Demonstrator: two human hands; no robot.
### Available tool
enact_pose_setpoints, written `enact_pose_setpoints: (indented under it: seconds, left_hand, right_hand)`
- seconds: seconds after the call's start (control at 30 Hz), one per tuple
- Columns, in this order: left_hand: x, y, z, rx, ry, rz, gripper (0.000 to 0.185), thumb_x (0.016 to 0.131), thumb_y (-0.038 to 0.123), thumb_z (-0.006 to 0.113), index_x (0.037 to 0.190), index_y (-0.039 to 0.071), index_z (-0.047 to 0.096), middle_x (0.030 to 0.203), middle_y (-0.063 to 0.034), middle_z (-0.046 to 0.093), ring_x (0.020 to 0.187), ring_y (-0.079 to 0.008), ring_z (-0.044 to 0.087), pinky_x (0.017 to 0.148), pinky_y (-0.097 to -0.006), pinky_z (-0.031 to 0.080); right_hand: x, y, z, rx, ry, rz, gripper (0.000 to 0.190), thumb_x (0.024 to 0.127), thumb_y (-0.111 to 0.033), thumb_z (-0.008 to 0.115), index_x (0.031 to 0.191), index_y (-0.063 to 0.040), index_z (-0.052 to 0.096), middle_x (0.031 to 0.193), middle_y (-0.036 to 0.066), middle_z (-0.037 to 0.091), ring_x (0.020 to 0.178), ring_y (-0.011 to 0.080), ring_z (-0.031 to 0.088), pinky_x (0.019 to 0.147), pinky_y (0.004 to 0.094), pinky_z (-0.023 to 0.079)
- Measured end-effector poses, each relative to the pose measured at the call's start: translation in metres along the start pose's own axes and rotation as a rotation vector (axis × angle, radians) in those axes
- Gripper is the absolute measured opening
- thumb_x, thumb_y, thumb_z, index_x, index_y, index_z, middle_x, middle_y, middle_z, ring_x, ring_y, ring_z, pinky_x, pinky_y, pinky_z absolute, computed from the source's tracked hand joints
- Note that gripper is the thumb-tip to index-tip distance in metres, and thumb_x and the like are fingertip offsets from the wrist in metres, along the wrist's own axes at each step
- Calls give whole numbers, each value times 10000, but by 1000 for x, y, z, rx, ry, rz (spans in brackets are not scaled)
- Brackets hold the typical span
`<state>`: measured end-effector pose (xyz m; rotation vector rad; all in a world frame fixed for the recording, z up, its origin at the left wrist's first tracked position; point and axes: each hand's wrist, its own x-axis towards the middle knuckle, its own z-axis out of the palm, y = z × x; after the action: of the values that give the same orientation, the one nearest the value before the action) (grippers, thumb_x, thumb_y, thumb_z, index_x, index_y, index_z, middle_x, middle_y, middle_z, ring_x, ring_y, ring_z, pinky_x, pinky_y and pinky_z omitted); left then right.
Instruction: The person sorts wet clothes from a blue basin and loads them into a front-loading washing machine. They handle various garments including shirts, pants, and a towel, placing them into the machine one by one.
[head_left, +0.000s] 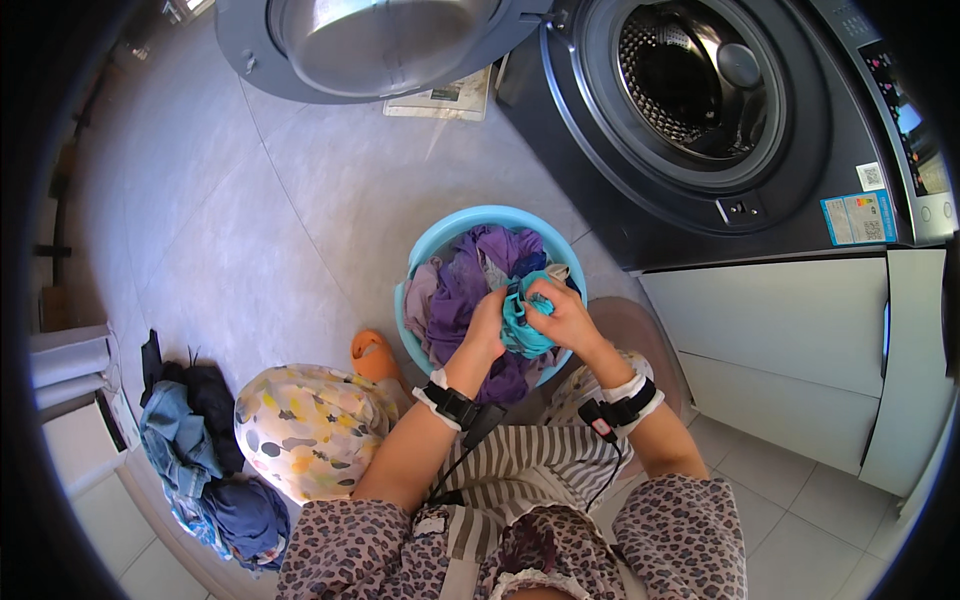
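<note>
Both of my hands grip a bunched teal garment (527, 336) with dark trim, above the laundry in a light blue plastic basin (480, 216). My left hand (489, 322) holds the cloth's left side. On its right side, the fingers and thumb of my right hand (559, 311) pinch the dark-trimmed edge. Purple clothes (459, 289) fill much of the basin, with a pale mauve piece (420, 296) at the left and a dark blue piece (529, 264) behind the teal cloth. The garment's full shape cannot be told.
A front-loading washing machine (600, 191) stands ahead right, its round door (330, 82) swung open, its drum (671, 82) visible. White drawers (772, 322) sit beneath it. A clothes pile (176, 427) lies at the left. An orange slipper (373, 358) is beside the basin.
</note>
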<state>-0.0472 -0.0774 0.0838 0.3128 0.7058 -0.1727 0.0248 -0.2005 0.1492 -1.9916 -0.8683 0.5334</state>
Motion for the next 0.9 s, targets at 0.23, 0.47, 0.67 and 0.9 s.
enact_pose_setpoints:
  seconds: [0.23, 0.47, 0.67, 0.9]
  left_hand:
    - [-12, 29, 17, 5, 90, 146, 356, 937, 314, 538, 1150, 31, 558, 1094, -69, 627, 953, -188, 627, 812, -338, 523]
    - [-36, 55, 34, 445, -53, -61, 855, 849, 745, 247, 1323, 57, 428, 1229, -119, 555, 1097, -263, 565, 836, -436, 513]
    - [-36, 79, 19, 617, -165, -89, 971, 816, 792, 160, 1256, -26, 445, 968, -213, 624, 792, -317, 670, 581, -335, 551]
    - [-40, 73, 21, 778, -65, -46, 698, 899, 623, 393, 1180, -5, 511, 983, -167, 627, 896, -262, 651, 674, -366, 553]
  right_hand:
    - [-13, -13, -17, 16, -117, 135, 953, 674, -444, 787, 1421, -124, 289, 1406, 313, 266, 1343, 430, 251, 1077, 439, 273]
    - [1, 0, -12, 401, -49, 279, 563, 671, -216, 733, 1183, -66, 554, 1075, 189, 606, 923, 295, 641, 775, 407, 536]
    - [37, 37, -72, 1364, 60, 733, 413, 773, -350, 648, 1085, -91, 569, 877, 64, 643, 684, 188, 654, 502, 354, 555]
    - [103, 2, -198, 2078, 574, -300, 770, 898, -392, 547, 1438, -33, 133, 1443, 303, 212, 1314, 426, 319, 1089, 518, 311]
